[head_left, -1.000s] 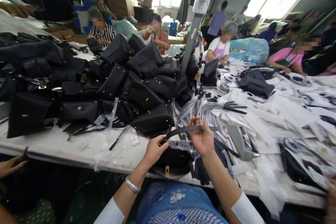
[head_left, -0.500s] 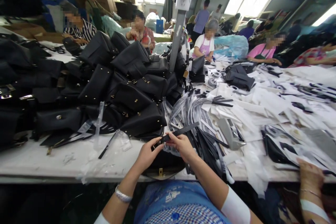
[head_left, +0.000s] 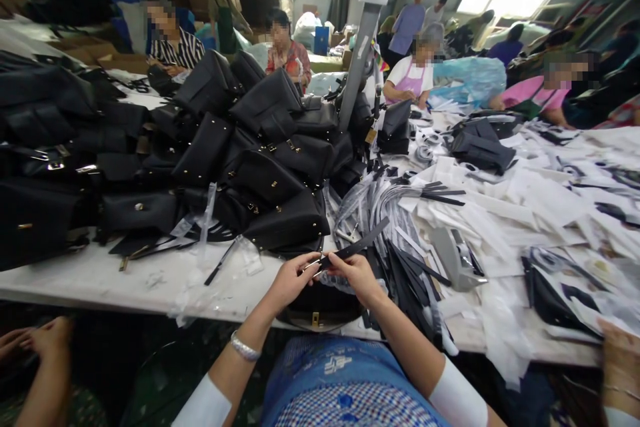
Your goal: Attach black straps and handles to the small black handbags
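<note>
At the far left edge, a co-worker's pair of hands hung below the long white worktable. On the table behind them lay a big heap of black leather handbags with small gold studs, stacked against one another up to a grey metal post.

Near the middle, the person's left hand, with a silver beaded bracelet on its wrist, had its fingertips pinched narrowly on the near end of a thin black leather strap. The right hand gripped the same strap just beside it, thumb and fingers closed on it. The strap rose up and to the right, tilted, above the table edge. Right under both hands sat a dark rounded handbag with a gold clasp.

To the right lay a bundle of black straps in clear plastic sleeves, then scattered white paper sheets. At the lower right corner, another person's hand rested by the table's edge.
</note>
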Demonstrator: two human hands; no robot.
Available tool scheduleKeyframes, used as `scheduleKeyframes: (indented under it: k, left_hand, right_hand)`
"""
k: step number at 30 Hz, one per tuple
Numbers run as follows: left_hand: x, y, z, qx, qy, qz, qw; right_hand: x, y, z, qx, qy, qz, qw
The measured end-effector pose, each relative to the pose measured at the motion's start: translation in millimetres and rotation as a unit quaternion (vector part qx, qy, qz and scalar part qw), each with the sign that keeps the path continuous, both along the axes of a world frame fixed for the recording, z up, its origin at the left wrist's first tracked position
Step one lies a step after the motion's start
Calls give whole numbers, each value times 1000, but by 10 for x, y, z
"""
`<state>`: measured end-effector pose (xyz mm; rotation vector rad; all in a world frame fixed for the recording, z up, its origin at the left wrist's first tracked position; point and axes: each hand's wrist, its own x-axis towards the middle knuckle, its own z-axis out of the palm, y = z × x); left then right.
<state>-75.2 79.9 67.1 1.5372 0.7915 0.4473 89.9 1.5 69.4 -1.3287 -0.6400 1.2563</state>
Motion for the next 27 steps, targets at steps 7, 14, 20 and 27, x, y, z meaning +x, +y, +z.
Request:
scheduleKeyframes:
  k: [7,14,20,27]
  left_hand:
    - [32,19,30,31,35,-7,999]
    - [41,-15,85,31,25,-33,999]
    - [-223,62,76,-19,-43,-69,997]
    - [-291,65,-66,59,-37,96,993]
  right_hand:
    - [-55,-16,9,31,-122,21,992]
    - [-2,23,166,70,-152,-7,986]
    - [459,46,380,123,202,-101,966]
    - [711,-26,537,158,36,-184,969]
